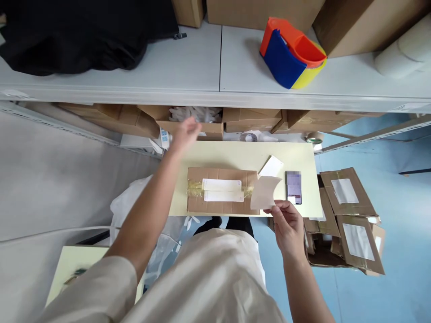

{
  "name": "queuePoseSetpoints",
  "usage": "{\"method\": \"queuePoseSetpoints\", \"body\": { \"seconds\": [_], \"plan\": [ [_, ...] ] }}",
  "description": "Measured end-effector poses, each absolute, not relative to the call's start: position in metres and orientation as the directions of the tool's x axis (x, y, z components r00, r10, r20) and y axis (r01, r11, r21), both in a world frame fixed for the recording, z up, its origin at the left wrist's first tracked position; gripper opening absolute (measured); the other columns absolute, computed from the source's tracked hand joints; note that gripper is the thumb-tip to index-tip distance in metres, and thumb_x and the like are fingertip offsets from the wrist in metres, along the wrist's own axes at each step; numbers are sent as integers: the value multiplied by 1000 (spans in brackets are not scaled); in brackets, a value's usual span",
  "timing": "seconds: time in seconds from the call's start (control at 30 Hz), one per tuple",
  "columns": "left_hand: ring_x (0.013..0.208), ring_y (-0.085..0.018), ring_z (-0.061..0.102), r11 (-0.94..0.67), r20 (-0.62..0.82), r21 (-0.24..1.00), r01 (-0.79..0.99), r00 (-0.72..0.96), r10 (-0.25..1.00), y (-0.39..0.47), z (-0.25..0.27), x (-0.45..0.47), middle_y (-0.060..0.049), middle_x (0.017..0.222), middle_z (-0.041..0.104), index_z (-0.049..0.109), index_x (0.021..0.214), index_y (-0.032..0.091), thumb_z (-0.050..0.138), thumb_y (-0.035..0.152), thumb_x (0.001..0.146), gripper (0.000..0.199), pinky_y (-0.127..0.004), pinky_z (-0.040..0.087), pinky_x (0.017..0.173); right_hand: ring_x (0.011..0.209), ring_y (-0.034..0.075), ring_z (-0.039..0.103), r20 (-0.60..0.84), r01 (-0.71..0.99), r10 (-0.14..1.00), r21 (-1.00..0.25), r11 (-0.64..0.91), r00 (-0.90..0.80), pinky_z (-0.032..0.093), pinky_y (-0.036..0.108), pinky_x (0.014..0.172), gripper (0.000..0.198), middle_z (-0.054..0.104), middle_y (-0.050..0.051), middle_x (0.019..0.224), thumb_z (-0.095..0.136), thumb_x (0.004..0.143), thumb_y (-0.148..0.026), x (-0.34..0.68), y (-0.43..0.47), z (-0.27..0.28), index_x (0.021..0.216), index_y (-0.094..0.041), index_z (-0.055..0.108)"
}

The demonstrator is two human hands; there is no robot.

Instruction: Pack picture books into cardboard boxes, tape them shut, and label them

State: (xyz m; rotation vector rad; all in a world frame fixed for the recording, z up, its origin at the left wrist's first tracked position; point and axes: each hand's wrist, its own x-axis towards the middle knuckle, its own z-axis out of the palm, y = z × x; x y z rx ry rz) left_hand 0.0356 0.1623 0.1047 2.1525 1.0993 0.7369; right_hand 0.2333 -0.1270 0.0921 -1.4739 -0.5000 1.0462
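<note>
My right hand (288, 224) pinches a corner of a curled paper label (264, 192), its pale side facing up. The label hangs over the right end of a taped cardboard box (193, 204). That box lies on the cream table and carries white labels (222, 196) on top, with yellowish tape across it. My left hand (186, 133) reaches to the back of the table, in front of an open carton (210, 129) filled with whitish plastic pieces (195, 113). Its fingers are smeared by motion, so whether it holds anything is unclear.
A white card (271, 166) and a phone (294, 187) lie on the table (232, 154). Behind stand tape rolls (314, 137) and cartons. The shelf above holds a blue-red-yellow tape dispenser (291, 56) and black cloth (84, 33). Flattened cartons (348, 197) pile up at right.
</note>
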Motion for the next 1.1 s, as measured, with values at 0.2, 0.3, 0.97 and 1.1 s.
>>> {"method": "queuePoseSetpoints", "body": {
  "seconds": [0.2,0.3,0.97,1.1],
  "plan": [
    [90,-20,63,-680,399,645,348,606,688,-11,115,36,-7,95,66,62,97,20,73,41,75,32,-32,52,79,66,11,56,-227,-255,864,-959,-119,449,47,26,66,14,61,-2,69,67,82,-34,186,-107,106,79,-21,62],
    [84,-17,64,-698,455,627,346,565,688,-44,114,27,-5,90,66,63,93,20,61,25,85,9,-29,53,76,66,12,56,-177,-250,883,-966,-71,435,48,28,68,16,60,-2,70,67,81,-36,160,-111,112,79,-21,61],
    [73,-16,62,281,-254,955,-91,234,938,-86,91,-16,-4,80,68,66,81,17,70,48,70,33,-26,50,66,60,12,48,-24,145,852,-982,-117,522,41,26,59,31,56,-1,65,64,80,-48,178,-157,105,77,-18,60],
    [70,-16,60,143,-160,981,131,129,979,-98,79,-18,-3,75,65,64,69,18,66,44,71,26,-25,48,61,58,11,46,-50,204,859,-963,-177,509,39,25,55,32,56,-1,64,62,81,-49,179,-171,96,78,-18,60]
  ]
}}
